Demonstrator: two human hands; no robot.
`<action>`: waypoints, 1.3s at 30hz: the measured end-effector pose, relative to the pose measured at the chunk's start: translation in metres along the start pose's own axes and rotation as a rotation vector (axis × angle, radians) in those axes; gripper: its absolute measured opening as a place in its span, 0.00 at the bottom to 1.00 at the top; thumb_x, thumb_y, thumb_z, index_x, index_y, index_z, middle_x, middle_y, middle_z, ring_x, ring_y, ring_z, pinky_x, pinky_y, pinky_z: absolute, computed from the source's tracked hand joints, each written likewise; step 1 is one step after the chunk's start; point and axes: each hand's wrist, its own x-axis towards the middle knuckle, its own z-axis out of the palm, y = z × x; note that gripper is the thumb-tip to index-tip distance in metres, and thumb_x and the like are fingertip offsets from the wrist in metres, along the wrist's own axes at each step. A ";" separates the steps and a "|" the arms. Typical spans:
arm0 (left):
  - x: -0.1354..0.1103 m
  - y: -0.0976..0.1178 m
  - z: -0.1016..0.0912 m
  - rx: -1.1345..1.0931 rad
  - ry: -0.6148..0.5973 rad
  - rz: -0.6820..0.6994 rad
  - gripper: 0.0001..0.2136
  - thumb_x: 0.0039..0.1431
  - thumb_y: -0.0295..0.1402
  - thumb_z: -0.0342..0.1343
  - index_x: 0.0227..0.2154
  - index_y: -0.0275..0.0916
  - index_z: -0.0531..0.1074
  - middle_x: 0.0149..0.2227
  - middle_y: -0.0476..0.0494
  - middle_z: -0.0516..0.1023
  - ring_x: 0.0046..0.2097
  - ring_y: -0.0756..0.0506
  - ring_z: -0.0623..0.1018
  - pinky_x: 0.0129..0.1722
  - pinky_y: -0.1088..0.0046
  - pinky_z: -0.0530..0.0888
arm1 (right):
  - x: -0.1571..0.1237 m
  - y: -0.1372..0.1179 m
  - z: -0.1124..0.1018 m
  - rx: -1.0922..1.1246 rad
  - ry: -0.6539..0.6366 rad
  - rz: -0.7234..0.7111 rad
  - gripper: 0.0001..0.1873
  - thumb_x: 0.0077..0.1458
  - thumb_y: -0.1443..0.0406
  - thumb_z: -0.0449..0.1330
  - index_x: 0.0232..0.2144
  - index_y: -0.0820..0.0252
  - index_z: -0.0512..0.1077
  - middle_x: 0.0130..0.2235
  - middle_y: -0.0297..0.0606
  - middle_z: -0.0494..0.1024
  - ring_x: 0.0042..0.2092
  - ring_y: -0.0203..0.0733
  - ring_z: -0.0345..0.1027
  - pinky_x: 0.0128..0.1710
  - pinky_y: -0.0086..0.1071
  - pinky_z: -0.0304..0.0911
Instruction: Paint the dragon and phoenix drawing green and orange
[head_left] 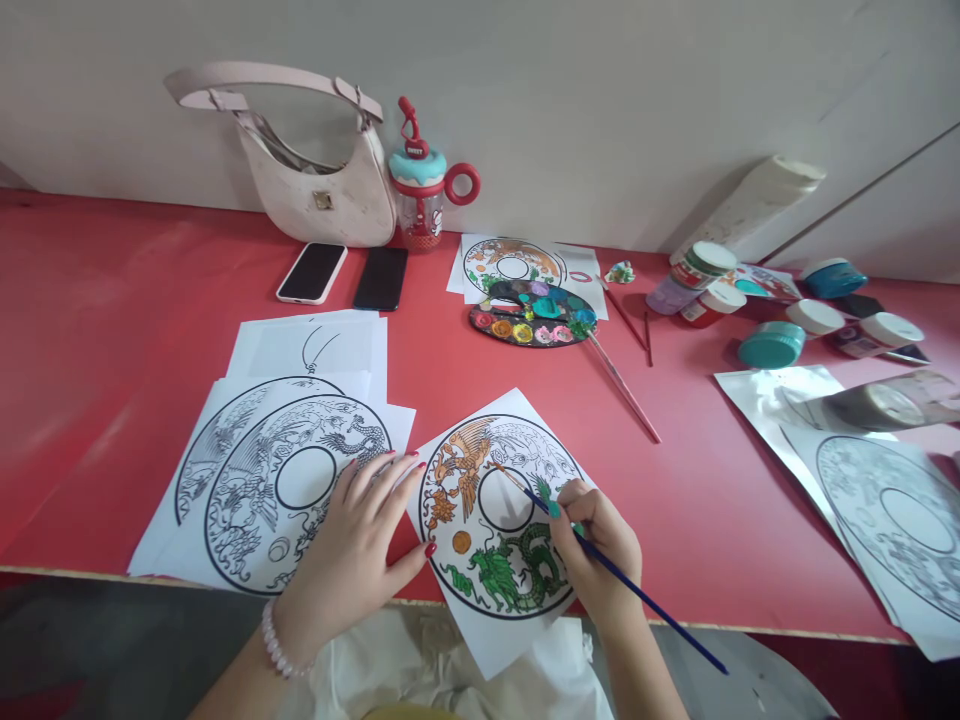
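Observation:
A blue-handled paintbrush [615, 572] is pinched in my right hand [596, 545], its tip touching or just above the coloring sheet [529, 405]. That sheet carries a ring-shaped design, with an orange phoenix at upper left, a green dragon below and a plain white circle in the centre. Much of the upper right is unpainted. My left hand [367, 540] lies flat, fingers spread, partly over a stack of uncolored printed sheets [247, 440], its thumb at the painted sheet's left edge. Beyond sits a paint palette [529, 313] with several colors and a second brush [622, 385] leaning on it.
At the back stand a pale handbag [322, 190] and a cup with a straw [420, 195]. Two phones, one white-cased [313, 273] and one black [381, 278], lie before them. Several paint jars [772, 345] crowd the right, near another printed sheet [847, 480].

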 end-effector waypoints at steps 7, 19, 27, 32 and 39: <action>0.000 0.000 -0.001 0.010 -0.007 0.005 0.30 0.61 0.42 0.50 0.63 0.40 0.51 0.63 0.43 0.58 0.62 0.36 0.57 0.60 0.48 0.57 | 0.000 0.001 0.001 0.005 0.004 -0.019 0.15 0.58 0.71 0.54 0.23 0.57 0.52 0.24 0.29 0.61 0.26 0.31 0.56 0.25 0.28 0.53; 0.001 0.000 0.000 -0.019 0.013 0.003 0.30 0.60 0.42 0.51 0.63 0.40 0.51 0.62 0.42 0.60 0.61 0.35 0.59 0.60 0.47 0.58 | 0.003 0.002 0.001 -0.036 -0.006 -0.019 0.14 0.57 0.72 0.53 0.24 0.56 0.52 0.25 0.30 0.61 0.26 0.32 0.56 0.25 0.28 0.52; 0.001 0.001 -0.001 -0.006 0.012 0.005 0.30 0.60 0.42 0.51 0.63 0.40 0.51 0.62 0.42 0.60 0.61 0.35 0.59 0.60 0.47 0.58 | 0.002 0.002 0.002 -0.056 -0.007 0.033 0.13 0.58 0.70 0.55 0.24 0.56 0.55 0.25 0.30 0.64 0.27 0.32 0.59 0.26 0.27 0.55; 0.000 0.001 0.000 -0.014 0.012 0.002 0.30 0.60 0.43 0.51 0.63 0.41 0.51 0.62 0.42 0.60 0.61 0.35 0.59 0.60 0.47 0.58 | 0.003 0.004 0.003 -0.067 -0.003 0.015 0.12 0.57 0.69 0.55 0.25 0.56 0.56 0.26 0.30 0.65 0.27 0.32 0.60 0.26 0.28 0.56; 0.000 0.000 0.000 -0.011 -0.001 -0.005 0.30 0.60 0.43 0.51 0.63 0.41 0.52 0.62 0.42 0.60 0.61 0.35 0.59 0.61 0.47 0.56 | 0.003 0.003 0.002 -0.092 -0.005 0.023 0.13 0.58 0.68 0.55 0.24 0.56 0.55 0.26 0.31 0.64 0.27 0.33 0.59 0.25 0.28 0.55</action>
